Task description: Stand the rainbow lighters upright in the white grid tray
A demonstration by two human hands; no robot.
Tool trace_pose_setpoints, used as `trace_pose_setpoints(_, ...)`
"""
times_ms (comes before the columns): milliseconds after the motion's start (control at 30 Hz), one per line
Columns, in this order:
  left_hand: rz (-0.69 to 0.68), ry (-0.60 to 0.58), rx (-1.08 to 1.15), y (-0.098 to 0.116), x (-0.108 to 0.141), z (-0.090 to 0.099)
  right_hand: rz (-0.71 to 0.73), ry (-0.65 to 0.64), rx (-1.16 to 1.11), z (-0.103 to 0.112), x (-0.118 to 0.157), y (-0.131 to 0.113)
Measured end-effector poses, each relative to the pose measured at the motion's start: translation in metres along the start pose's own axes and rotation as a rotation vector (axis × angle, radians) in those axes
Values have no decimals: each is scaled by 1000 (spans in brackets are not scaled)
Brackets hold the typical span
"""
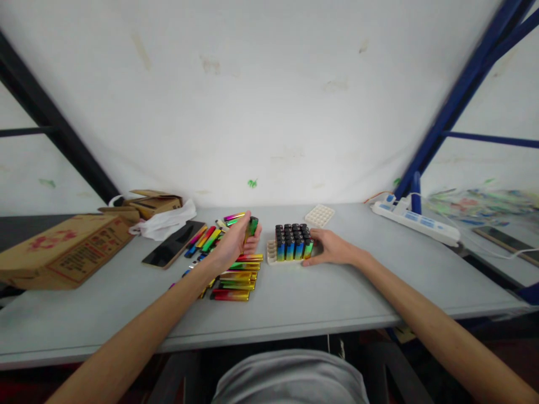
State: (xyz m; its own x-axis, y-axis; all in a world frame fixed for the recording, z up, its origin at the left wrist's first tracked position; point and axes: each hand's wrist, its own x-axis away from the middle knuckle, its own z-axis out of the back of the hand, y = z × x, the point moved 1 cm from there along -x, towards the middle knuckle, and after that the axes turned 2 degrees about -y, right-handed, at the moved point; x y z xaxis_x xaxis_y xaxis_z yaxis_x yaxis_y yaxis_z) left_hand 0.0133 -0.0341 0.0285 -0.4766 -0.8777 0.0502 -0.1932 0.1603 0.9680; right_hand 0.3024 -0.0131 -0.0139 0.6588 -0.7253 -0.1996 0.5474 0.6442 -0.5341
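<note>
My left hand (pixel 243 240) is closed around a green lighter (pixel 251 226) with a dark top, held just above the table. Below and beside it lies a loose heap of shiny lighters (pixel 236 276) in gold, red, green and other colours. At the centre, a white holed tray (pixel 272 252) carries rows of upright lighters (pixel 289 247) with black tops and blue, yellow or green bodies. Holes at the tray's left end show bare. Gripping the tray's right end is my right hand (pixel 328 247), thumb at the front corner and fingers against the lighters.
Behind the filled tray lies a second white holed tray (pixel 320 215). At left are a black phone (pixel 174 244), a white plastic bag (pixel 166 221) and a cardboard box (pixel 67 247). A white power strip (pixel 416 222) lies at right, near a blue metal post (pixel 416 193).
</note>
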Motion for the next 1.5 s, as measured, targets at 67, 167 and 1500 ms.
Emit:
trace_pose_setpoints(67,15,16,-29,-2,-2,1,-4,1,0,0,0,-1)
trace_pose_setpoints(167,14,44,-71,-5,-4,2,-9,-2,-7,1,1,-3)
trace_pose_setpoints(1500,-451,64,-916,-24,-25,16,15,20,-45,-2,0,0)
